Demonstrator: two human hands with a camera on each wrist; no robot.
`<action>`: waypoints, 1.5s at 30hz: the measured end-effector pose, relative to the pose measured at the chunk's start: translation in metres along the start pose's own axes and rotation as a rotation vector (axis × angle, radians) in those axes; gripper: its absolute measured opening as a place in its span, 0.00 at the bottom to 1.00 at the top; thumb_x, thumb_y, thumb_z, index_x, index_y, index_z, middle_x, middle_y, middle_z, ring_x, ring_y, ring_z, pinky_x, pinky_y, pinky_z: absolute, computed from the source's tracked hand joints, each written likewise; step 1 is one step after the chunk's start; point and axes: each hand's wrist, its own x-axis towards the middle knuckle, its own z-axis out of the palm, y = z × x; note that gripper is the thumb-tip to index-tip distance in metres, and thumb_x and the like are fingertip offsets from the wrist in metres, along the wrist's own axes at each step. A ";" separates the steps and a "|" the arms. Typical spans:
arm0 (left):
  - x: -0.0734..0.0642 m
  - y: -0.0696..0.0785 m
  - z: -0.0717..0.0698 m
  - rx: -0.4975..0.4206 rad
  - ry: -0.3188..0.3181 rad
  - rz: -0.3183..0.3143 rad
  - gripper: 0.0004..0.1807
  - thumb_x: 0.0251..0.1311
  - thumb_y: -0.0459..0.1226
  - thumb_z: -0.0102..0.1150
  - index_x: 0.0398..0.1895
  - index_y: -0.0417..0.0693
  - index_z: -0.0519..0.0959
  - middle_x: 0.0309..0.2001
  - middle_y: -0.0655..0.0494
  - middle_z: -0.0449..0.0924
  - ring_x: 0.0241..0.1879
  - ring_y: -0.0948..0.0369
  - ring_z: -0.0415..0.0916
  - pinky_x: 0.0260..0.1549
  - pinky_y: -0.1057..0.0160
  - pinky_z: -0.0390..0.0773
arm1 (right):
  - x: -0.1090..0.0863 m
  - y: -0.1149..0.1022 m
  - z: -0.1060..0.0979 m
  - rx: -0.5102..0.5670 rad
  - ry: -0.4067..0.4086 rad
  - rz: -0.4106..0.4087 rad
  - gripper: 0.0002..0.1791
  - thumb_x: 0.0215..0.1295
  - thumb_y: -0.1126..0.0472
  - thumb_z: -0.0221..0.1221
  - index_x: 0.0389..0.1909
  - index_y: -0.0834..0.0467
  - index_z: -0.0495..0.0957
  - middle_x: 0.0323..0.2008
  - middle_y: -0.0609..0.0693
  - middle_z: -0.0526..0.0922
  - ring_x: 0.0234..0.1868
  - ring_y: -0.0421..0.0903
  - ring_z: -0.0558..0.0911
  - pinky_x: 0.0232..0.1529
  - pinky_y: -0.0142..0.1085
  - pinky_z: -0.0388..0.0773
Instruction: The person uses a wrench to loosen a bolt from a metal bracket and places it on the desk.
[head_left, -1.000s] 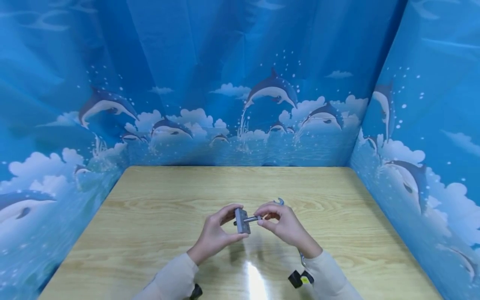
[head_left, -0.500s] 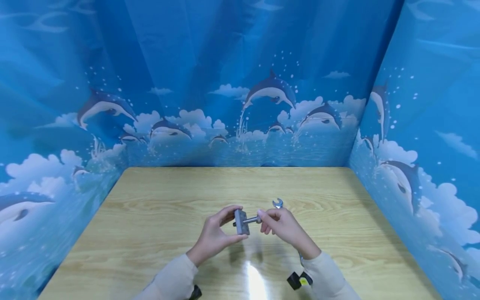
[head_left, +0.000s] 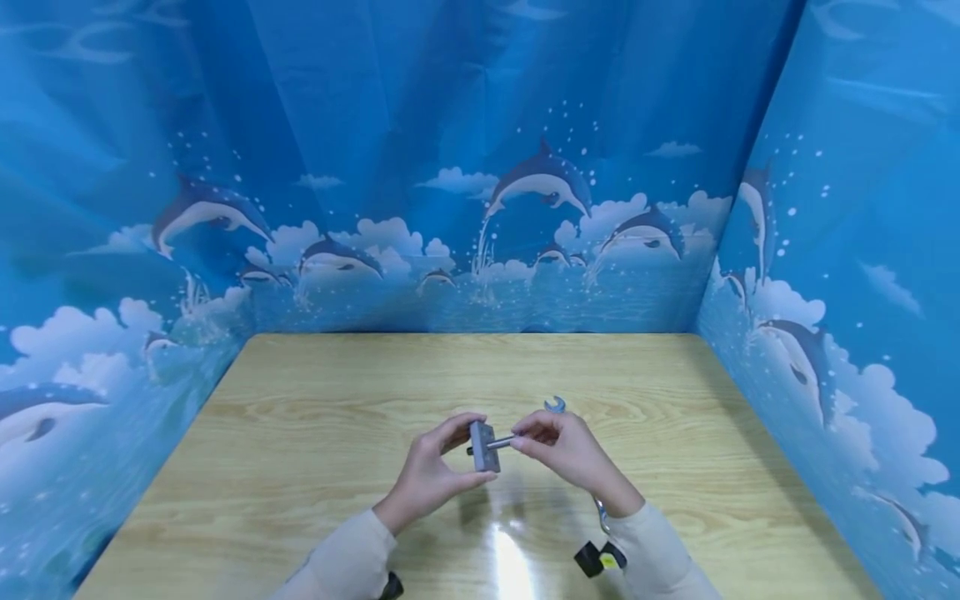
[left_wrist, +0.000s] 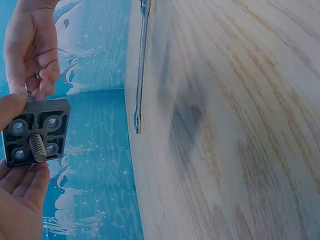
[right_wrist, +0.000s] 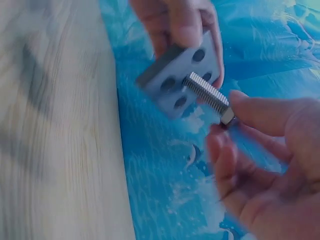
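Observation:
My left hand grips a grey square plate by opposite edges, thumb on one and fingers on the other. The plate has holes near its corners, and a threaded bolt passes through its middle. My right hand pinches the bolt's head end between thumb and fingers, as the right wrist view shows. In the left wrist view the threaded tip sticks out of the plate's ribbed side. The plate is held up over the table, its face toward my right hand.
A metal wrench lies on the wooden table, partly hidden behind my right hand and forearm in the head view. Blue dolphin-print curtains enclose the table at the back and both sides.
My right fingers loosened and shifted along the bolt's head half a second ago, and now pinch it again from a different grip. The left hand and plate have barely moved.

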 end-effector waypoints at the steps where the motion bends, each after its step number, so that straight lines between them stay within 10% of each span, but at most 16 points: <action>1: 0.000 0.000 0.000 -0.001 0.001 -0.001 0.40 0.39 0.37 0.78 0.60 0.63 0.72 0.55 0.63 0.78 0.54 0.63 0.77 0.57 0.66 0.76 | 0.000 0.000 -0.001 -0.018 0.009 -0.050 0.08 0.59 0.62 0.65 0.39 0.57 0.83 0.34 0.47 0.83 0.35 0.45 0.80 0.33 0.32 0.82; 7: 0.004 0.003 -0.002 0.005 0.016 0.018 0.41 0.38 0.36 0.78 0.60 0.61 0.72 0.55 0.61 0.78 0.53 0.63 0.77 0.57 0.67 0.76 | 0.000 -0.002 -0.003 -0.031 0.041 -0.225 0.11 0.55 0.70 0.66 0.38 0.55 0.84 0.42 0.49 0.82 0.44 0.45 0.79 0.39 0.35 0.84; 18: 0.001 0.000 -0.001 0.007 -0.009 0.018 0.40 0.39 0.38 0.78 0.61 0.59 0.72 0.56 0.62 0.77 0.54 0.62 0.77 0.57 0.65 0.76 | -0.001 0.000 -0.001 -0.032 -0.050 -0.111 0.19 0.65 0.55 0.60 0.54 0.58 0.77 0.46 0.52 0.83 0.44 0.47 0.81 0.44 0.32 0.82; 29: 0.000 -0.001 0.002 0.005 -0.005 0.031 0.41 0.38 0.35 0.78 0.61 0.60 0.72 0.56 0.61 0.78 0.54 0.62 0.77 0.57 0.66 0.76 | 0.000 0.005 -0.001 0.024 -0.119 0.068 0.20 0.73 0.50 0.50 0.34 0.61 0.81 0.25 0.51 0.81 0.27 0.44 0.79 0.30 0.35 0.82; 45: 0.004 0.003 0.001 -0.017 0.029 0.003 0.40 0.38 0.37 0.79 0.60 0.56 0.73 0.55 0.62 0.78 0.54 0.64 0.76 0.57 0.67 0.76 | 0.000 0.002 -0.003 0.052 -0.019 -0.192 0.14 0.58 0.67 0.64 0.47 0.59 0.82 0.46 0.52 0.81 0.46 0.46 0.79 0.48 0.36 0.83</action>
